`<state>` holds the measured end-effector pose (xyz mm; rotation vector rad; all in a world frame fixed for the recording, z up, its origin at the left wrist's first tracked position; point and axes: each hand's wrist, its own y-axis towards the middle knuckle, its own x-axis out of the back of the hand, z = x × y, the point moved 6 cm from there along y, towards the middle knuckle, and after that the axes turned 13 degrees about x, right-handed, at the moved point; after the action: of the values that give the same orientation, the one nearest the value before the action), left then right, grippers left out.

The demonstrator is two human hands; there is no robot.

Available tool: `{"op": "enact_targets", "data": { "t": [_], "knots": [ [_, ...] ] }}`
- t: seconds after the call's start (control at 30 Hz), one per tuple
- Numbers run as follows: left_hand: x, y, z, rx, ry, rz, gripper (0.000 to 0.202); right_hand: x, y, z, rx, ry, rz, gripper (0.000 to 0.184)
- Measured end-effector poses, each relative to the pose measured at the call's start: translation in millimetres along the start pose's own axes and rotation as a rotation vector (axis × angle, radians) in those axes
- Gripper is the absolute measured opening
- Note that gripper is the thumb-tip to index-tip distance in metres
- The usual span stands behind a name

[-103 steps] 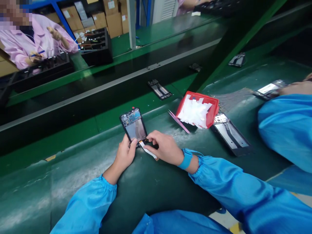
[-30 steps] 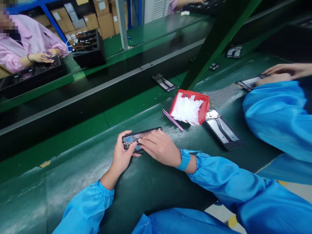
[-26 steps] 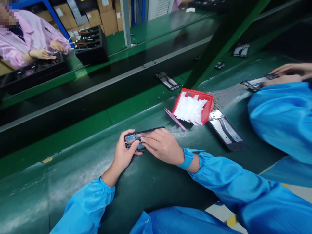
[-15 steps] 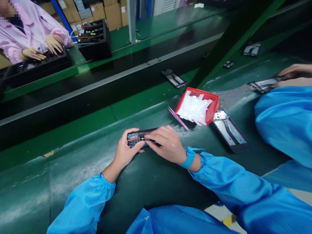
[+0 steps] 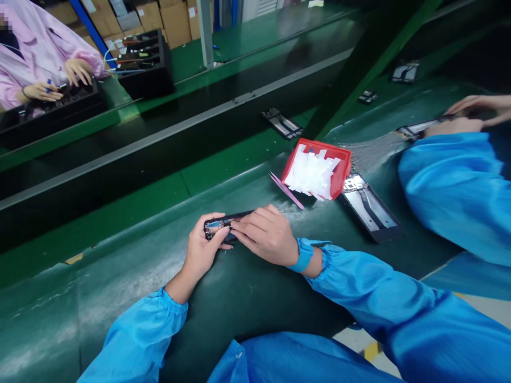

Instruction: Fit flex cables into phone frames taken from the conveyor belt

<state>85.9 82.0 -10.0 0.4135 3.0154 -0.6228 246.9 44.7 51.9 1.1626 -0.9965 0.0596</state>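
An opened phone (image 5: 213, 225) with bare circuitry at its left end is held a little above the green work surface. My left hand (image 5: 202, 247) is closed around that left end, its thumb lying along the near edge. Over the middle of the phone, my right hand (image 5: 269, 236) has its thumb and fingertips pinched together against the inside. Whatever is between those fingertips is hidden, and the hand covers the phone's right part. Pink tweezers (image 5: 286, 190) lie beyond my right hand, beside a red tray (image 5: 345, 173) of white strips.
Another opened phone (image 5: 371, 210) lies right of the tray. Farther back are an opened phone (image 5: 281, 123) and a green slanted post (image 5: 347, 80). A co-worker's blue sleeve (image 5: 459, 170) reaches in at right. Across the line, a person in pink works at black trays (image 5: 146, 74).
My right fingertips have shifted slightly left along the phone, closer to my left thumb. The co-worker's hands at right have come together over their phone. The whole view has shifted slightly.
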Motion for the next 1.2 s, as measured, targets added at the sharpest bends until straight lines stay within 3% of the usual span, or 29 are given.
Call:
{"op": "enact_targets", "data": {
  "t": [0.6, 1.2],
  "knots": [
    [5.6, -0.4, -6.6, 0.009, 0.032, -0.098, 0.050, -8.9, -1.5, -2.8, -0.084, 0.086, 0.061, 0.016],
    [3.1, -3.5, -6.8, -0.033, 0.070, -0.057, 0.055, -8.5, -3.1, -4.2, -0.084, 0.094, 0.046, 0.012]
  ]
}}
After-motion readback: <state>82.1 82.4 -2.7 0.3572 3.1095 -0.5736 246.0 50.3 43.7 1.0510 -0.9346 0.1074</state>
